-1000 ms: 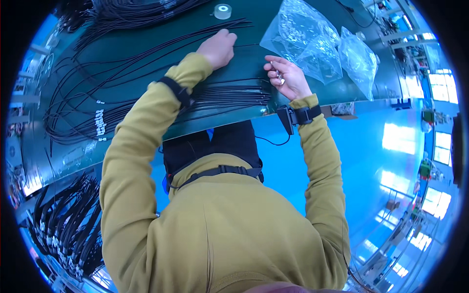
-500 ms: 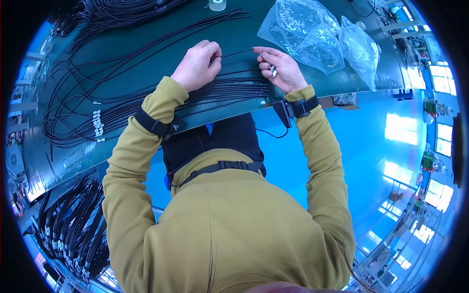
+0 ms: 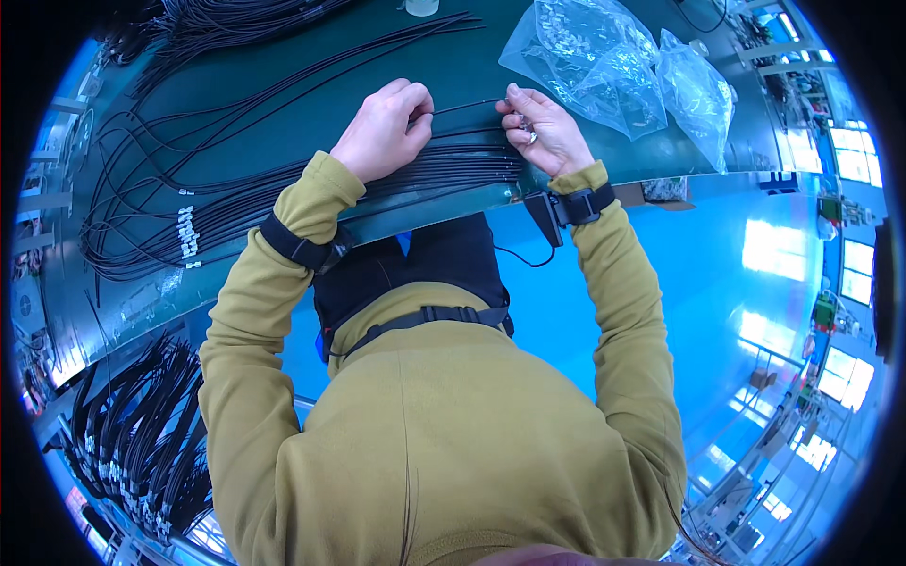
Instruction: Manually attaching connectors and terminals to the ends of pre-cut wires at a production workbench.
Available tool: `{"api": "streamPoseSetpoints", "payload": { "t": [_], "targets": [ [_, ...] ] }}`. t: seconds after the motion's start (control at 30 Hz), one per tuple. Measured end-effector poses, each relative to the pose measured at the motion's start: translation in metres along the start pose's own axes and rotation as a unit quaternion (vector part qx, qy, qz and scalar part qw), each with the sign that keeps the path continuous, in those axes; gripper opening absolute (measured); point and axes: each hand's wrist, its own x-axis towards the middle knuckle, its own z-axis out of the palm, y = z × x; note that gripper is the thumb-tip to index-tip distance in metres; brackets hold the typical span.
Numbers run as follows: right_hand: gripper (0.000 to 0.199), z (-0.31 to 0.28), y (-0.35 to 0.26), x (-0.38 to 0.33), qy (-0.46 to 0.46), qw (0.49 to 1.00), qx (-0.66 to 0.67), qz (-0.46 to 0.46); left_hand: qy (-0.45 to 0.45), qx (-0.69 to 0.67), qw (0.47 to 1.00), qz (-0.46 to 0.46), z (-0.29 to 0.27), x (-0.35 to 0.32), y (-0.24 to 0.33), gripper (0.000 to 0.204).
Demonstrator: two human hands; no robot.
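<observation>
My left hand (image 3: 385, 130) is closed in a pinch around a thin black cable (image 3: 469, 105), above a row of similar cables on the green table. The cable's free end points right and meets the fingertips of my right hand (image 3: 547, 134). That hand's thumb and forefinger are pinched at the cable tip, and its other fingers curl around several small shiny metal parts (image 3: 531, 138). Whatever sits right at the tip is too small to make out. Below my hands, a bundle of black cables (image 3: 453, 170) lies side by side, ends to the right.
Clear plastic bags of small pale parts (image 3: 590, 71) lie at the far right of the table (image 3: 330, 85). White connectors (image 3: 188, 234) sit on the looped cables at left. More black cables (image 3: 236, 28) are heaped at the back, and others hang on a rack (image 3: 142, 443) at lower left.
The cable tip has shifted slightly right, between my right thumb and forefinger. My right fingers have drawn in, and the metal parts show less. My left hand has barely moved.
</observation>
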Motion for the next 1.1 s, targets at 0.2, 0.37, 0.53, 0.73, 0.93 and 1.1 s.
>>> {"api": "streamPoseSetpoints", "payload": {
  "t": [0.2, 0.37, 0.53, 0.73, 0.93, 1.1],
  "targets": [
    [0.020, 0.011, 0.007, 0.002, 0.002, 1.000, 0.017, 0.000, 0.003, 0.003, 1.000, 0.008, 0.003, 0.000, -0.001, 0.008],
    [0.022, 0.028, 0.019, -0.001, 0.018, 0.997, -0.070, -0.019, 0.018, 0.003, 1.000, 0.023, 0.011, 0.001, 0.004, 0.010],
    [0.018, 0.040, 0.023, -0.004, -0.049, 0.998, 0.031, 0.037, 0.023, -0.002, 1.000, 0.019, 0.025, 0.011, 0.012, 0.018],
    [0.020, 0.026, 0.011, -0.018, -0.028, 0.998, -0.044, 0.026, 0.049, 0.015, 0.999, 0.008, 0.016, 0.011, 0.005, 0.012],
    [0.020, 0.016, 0.013, -0.016, -0.028, 0.999, -0.041, -0.019, 0.022, 0.015, 0.999, 0.023, 0.018, 0.004, 0.008, 0.011],
    [0.028, 0.008, 0.012, -0.013, -0.021, 0.996, -0.084, -0.013, 0.021, 0.016, 0.999, 0.023, 0.017, 0.002, 0.011, 0.010]
  ]
}}
